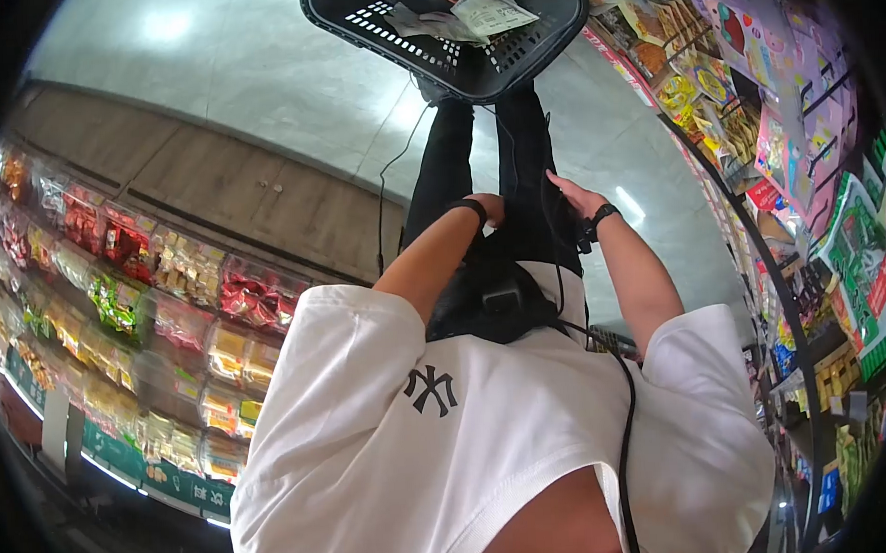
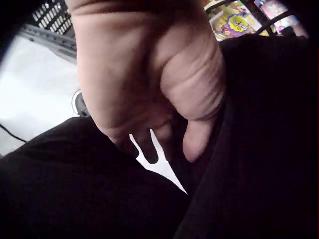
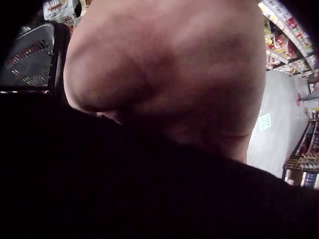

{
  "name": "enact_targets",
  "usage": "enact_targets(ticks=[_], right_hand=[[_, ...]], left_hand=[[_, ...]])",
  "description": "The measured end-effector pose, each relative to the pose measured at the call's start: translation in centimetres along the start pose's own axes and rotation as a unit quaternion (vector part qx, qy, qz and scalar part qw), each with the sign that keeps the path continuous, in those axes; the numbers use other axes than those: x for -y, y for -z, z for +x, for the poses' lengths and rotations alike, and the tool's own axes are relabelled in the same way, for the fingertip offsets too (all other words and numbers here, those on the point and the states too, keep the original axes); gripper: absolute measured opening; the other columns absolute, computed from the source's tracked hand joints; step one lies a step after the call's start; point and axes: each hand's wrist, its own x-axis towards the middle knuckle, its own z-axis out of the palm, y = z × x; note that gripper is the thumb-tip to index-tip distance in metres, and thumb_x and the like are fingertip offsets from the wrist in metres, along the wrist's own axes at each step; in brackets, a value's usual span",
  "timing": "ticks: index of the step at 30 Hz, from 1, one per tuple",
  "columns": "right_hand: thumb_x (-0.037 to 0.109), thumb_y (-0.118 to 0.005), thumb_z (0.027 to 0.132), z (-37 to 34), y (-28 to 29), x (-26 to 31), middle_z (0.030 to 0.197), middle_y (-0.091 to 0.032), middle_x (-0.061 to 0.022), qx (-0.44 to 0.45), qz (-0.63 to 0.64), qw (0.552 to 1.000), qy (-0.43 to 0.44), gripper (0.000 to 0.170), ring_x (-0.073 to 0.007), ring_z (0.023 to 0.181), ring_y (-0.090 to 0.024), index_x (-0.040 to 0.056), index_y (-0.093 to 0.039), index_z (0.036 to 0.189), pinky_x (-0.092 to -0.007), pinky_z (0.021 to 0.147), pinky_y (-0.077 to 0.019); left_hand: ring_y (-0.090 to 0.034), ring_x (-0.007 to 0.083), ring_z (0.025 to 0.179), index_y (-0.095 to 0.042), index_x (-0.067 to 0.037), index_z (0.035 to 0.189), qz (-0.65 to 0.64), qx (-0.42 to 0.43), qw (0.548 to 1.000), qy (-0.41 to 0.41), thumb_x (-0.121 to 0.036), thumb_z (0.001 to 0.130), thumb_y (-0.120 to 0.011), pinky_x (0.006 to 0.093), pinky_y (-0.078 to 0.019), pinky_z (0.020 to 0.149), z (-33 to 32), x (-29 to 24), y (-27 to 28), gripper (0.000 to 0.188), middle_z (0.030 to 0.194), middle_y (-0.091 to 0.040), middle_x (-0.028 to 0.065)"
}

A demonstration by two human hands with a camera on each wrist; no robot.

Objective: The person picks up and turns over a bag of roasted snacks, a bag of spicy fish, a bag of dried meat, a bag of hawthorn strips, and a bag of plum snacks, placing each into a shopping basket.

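My left hand (image 1: 491, 210) lies against the front of the black trousers (image 1: 436, 172), a dark band at its wrist. The left wrist view shows its palm (image 2: 144, 64), the fingers pointing down and the thumb (image 2: 197, 142) apart from them, with nothing held. A bright patch shows between the fingers. On the other side, my right hand (image 1: 581, 197) is beside the right thigh, one digit stretched out along the cloth. Dark cloth (image 3: 124, 189) hides most of its fingers in the right wrist view. A black waist bag (image 1: 489, 299) hangs between the forearms.
Ahead of the legs is a black shopping basket (image 1: 483, 82) with papers (image 1: 492, 14) and a red-orange item in it. Shelves of packaged snacks (image 1: 187, 265) line the left, and racks of bagged goods (image 1: 858, 265) line the right. A black cord (image 1: 627, 447) runs down the white T-shirt.
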Motion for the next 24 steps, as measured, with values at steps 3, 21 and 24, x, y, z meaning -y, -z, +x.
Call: enact_targets(ticks=[3,21,24], right_hand=[[0.079,-0.051,0.089,1.2,-2.3,-0.5,0.149,-0.053,-0.0151,-0.011,0.015,1.0,0.01,0.099,-0.03,0.133,-0.051,0.0012,-0.047,0.149,-0.0442,0.114,-0.0366],[0.08,-0.047,0.091,4.7,-1.8,-6.5,0.156,-0.044,-0.016,0.034,0.045,0.998,0.022,0.098,-0.0315,0.135,-0.049,0.0048,-0.042,0.153,-0.0466,0.111,-0.0397],[0.078,-0.046,0.092,6.5,-0.1,-8.8,0.159,-0.04,-0.0165,0.043,0.019,0.999,0.021,0.098,-0.0321,0.138,-0.046,0.003,-0.039,0.154,-0.0469,0.111,-0.039]], left_hand=[[-0.064,0.0404,0.12,-0.062,-0.001,0.131,0.007,-0.064,0.997,-0.046,-0.02,0.075,-0.067,0.0475,-0.051,0.101,-1.7,1.7,-0.4,0.06,0.128,-0.066,0.0254],[-0.059,0.0371,0.128,-0.066,-0.001,0.131,-0.053,-0.083,0.995,-0.002,-0.023,0.086,-0.063,0.0449,-0.0497,0.104,-5.8,2.2,-2.0,0.051,0.136,-0.063,0.0227],[-0.061,0.0372,0.125,-0.068,-0.003,0.127,-0.082,-0.144,0.986,-0.007,-0.021,0.084,-0.069,0.0441,-0.0502,0.104,-7.1,1.1,-1.3,0.047,0.136,-0.064,0.0207]])
